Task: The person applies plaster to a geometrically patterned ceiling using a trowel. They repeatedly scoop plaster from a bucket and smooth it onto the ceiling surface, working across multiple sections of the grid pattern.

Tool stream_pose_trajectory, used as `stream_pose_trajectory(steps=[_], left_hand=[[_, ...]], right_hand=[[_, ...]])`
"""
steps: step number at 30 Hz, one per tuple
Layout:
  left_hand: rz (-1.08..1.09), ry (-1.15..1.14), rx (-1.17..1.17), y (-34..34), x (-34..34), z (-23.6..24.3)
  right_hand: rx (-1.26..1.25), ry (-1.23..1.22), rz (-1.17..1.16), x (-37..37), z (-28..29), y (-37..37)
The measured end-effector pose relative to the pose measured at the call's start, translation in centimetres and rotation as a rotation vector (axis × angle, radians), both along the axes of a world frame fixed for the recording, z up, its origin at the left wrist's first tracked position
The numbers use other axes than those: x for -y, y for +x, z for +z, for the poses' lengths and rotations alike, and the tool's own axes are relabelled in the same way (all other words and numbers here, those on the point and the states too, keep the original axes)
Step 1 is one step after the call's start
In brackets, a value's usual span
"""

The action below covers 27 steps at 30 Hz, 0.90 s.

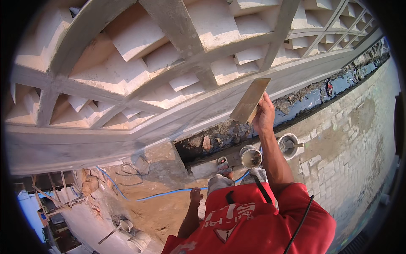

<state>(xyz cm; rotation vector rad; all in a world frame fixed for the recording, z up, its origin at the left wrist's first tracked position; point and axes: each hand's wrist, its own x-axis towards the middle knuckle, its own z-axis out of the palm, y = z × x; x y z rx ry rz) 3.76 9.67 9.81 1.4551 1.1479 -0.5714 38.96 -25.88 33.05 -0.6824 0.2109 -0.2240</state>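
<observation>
Gripping a flat wooden float (250, 100) by its lower edge, the right hand (264, 115) has its fingers curled tight around the board and holds it up against the pale plastered lattice wall (127, 76), just under one of the wall's diagonal ribs. Well below the wall, the left hand (195, 196) hangs loosely half-curled with nothing in it, close to a blue hose (169, 194) lying on the sandy ground. Two small round buckets (251, 156) stand at the foot of the wall beside a dark trench (220, 139).
</observation>
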Motion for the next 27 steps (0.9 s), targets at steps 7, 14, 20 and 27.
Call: stream_pose_trajectory(steps=[7,14,20,27], left_hand=[[-0.009,0.058,0.036,3.1,-1.3,0.8],[0.02,0.034,-0.003,3.1,-2.4,1.6],[0.054,0.014,-0.023,0.7,-3.6,1.4],[0.033,0.009,0.008,-1.5,-7.0,0.0]], right_hand=[[-0.015,-0.029,-0.05,-0.1,-0.6,2.5],[-0.099,-0.063,-0.023,-4.7,0.5,2.1],[-0.189,-0.044,-0.031,-10.5,0.2,2.1],[-0.217,0.072,0.099,-21.6,1.8,0.2]])
